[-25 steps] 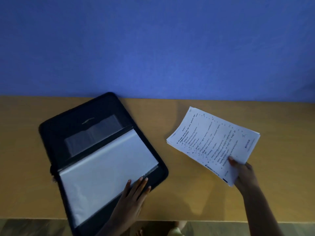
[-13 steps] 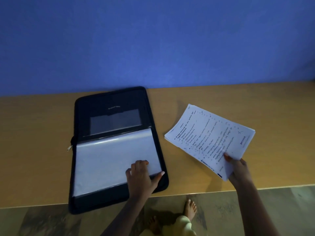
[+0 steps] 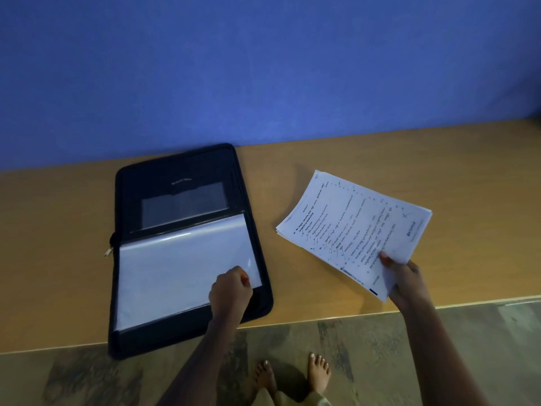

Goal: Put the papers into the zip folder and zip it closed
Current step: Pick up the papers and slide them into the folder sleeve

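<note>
A black zip folder (image 3: 178, 177) lies open on the wooden table, its near end jutting over the table's front edge. Clear plastic sleeves (image 3: 175, 268) cover its near half, and a zip pull (image 3: 107, 252) sticks out on the left side. My left hand (image 3: 231, 288) has its fingers curled at the right edge of the top sleeve, pinching it. My right hand (image 3: 405, 281) grips a stack of printed papers (image 3: 354, 230) by its near corner, held just above the table to the right of the folder.
The wooden table (image 3: 322, 291) runs along a blue wall (image 3: 263, 68). Its front edge crosses below my hands. Bare feet (image 3: 292, 376) stand on the stone floor beneath.
My left hand went from lying flat on the sleeves to curling its fingers at the sleeve's right edge. The folder now lies straighter. The papers stayed in my right hand.
</note>
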### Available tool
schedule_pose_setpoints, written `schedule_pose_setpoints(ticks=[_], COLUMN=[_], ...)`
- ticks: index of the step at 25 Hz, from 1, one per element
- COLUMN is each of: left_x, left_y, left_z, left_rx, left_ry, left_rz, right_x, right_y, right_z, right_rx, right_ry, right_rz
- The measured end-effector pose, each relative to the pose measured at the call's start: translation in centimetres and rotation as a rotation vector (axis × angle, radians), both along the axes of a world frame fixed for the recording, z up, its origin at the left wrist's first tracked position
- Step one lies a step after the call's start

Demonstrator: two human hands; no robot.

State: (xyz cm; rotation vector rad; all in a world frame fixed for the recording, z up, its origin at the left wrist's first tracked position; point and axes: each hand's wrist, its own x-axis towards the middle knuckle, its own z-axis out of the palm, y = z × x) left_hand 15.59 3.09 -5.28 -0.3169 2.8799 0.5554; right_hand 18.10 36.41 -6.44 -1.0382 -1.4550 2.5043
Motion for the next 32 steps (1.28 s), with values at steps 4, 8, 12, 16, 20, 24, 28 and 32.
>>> schedule_pose_setpoints(ticks=[4,8,12,16,20,24,28,32], left_x=[-1.1,-2.3,-3.0,-3.1,-2.7,-2.9,-3.6,-4.1], left_y=[0.4,0.8,1.3,2.1,2.1,2.2,2.4,2.0], left_z=[2.2,3.6,4.3,4.6,5.2,5.9,5.9,5.1], left_rx=[0.041,0.027,-0.035,-0.094,-0.165,-0.231,-0.258,-0.225], left_ry=[-0.023,-0.106,-0.147,-0.137,-0.109,-0.079,-0.067,-0.118], left_rz=[0.063,-0.077,-0.147,-0.089,-0.006,0.064,0.079,0.077], right_x=[-0.5,-1.1,-1.6,-1.8,-2.0,-1.9,-1.7,-2.0], right_y=[1.0,1.7,2.5,3.0,3.4,3.3,3.1,2.5], right_z=[-0.5,0.0,0.2,0.1,0.3,0.8,1.2,1.8], right_rx=[-0.018,-0.018,-0.004,-0.018,-0.011,-0.022,-0.023,-0.001], right_ry=[-0.020,-0.009,0.003,0.010,0.000,0.022,0.023,0.022], right_rz=[0.025,0.068,0.108,0.120,0.138,0.160,0.170,0.180])
